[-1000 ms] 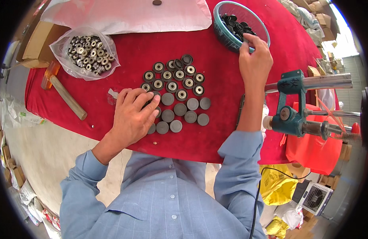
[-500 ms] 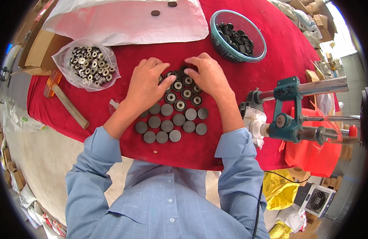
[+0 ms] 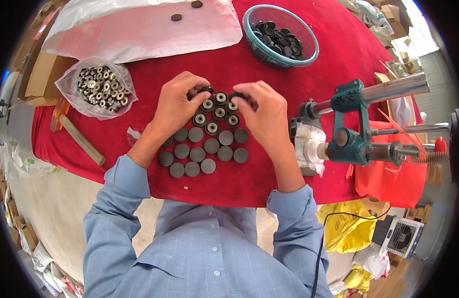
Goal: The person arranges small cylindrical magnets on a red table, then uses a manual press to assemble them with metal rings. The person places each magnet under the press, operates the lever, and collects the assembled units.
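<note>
My left hand (image 3: pixel 180 99) pinches a black round cap (image 3: pixel 205 90) on edge between thumb and fingers. Another black cap (image 3: pixel 235 95) is gripped in my right hand (image 3: pixel 264 108), just across from it. Between and below my fingertips stand several black caps with metal bearings (image 3: pixel 219 113) set in them. Closer to me lie several dark grey discs (image 3: pixel 197 154), flat side up, in loose rows. The fingers partly hide the caps at the far end of the group.
A clear bag of metal bearings (image 3: pixel 101 88) sits at left, beside a hammer (image 3: pixel 80 134) and a cardboard box (image 3: pixel 48 74). A teal bowl (image 3: pixel 309 58) of black caps stands at the far right. A green press (image 3: pixel 351 134) occupies the right edge. White sheeting (image 3: pixel 140 32) covers the far left.
Both hands have closed on black caps and lifted them on edge. The right hand has moved nearer to me. The whole view has shifted slightly.
</note>
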The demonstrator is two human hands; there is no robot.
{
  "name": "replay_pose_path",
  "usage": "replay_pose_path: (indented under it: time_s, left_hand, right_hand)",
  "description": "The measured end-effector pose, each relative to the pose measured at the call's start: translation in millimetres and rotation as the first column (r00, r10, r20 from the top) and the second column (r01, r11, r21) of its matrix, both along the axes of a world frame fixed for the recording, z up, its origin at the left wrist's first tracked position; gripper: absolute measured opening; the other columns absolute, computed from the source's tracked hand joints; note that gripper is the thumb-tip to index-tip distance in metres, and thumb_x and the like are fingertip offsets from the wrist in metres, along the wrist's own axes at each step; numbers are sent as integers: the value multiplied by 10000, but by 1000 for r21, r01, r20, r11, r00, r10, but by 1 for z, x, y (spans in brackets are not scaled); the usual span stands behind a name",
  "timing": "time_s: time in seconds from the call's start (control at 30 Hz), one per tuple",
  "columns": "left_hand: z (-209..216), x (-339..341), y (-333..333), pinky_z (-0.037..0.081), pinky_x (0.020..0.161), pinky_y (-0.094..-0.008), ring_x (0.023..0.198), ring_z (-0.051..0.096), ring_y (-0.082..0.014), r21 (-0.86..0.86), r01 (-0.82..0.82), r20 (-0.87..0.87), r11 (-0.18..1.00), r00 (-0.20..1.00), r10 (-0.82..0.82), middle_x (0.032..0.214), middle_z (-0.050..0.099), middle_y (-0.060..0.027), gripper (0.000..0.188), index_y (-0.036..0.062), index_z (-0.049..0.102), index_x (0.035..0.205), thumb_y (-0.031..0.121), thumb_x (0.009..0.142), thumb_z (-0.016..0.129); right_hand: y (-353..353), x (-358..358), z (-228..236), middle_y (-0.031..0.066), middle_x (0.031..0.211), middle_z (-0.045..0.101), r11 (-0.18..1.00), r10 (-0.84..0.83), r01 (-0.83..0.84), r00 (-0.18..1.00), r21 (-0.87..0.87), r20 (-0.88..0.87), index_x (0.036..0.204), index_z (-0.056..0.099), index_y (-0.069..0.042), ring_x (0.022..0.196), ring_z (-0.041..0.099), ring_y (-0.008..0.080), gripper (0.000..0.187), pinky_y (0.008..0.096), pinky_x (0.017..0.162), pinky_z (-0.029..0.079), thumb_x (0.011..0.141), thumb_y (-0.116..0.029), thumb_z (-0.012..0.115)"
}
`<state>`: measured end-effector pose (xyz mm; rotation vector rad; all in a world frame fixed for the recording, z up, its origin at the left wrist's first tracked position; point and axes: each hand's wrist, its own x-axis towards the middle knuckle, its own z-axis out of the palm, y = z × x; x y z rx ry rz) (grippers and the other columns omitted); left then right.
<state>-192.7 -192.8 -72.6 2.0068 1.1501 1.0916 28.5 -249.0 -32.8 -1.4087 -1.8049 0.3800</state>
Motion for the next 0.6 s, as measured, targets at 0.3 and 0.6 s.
replay_pose_path:
  time_s: [0.3,0.6]
  left_hand:
    - [34,-15,-59,522,681,-286,795,649,-129,-9,3,-12,1000,1000,-3,946,699,-52,316,65,832,1137,-22,835,854]
    - [18,-15,-91,592,714,-320,871,737,-202,10,-22,-27,1000,999,22,1034,750,-81,221,42,822,1078,8,861,845]
  right_hand:
    - [-48,-2,-39,76,1041,727,994,-81,74,993,75,84,1018,743,-69,884,748,285,163,400,728,617,871,-15,792]
    - [-51,-5,-44,103,1126,732,994,4,-33,966,107,258,1094,746,-32,1005,746,302,234,401,818,638,862,-2,736]
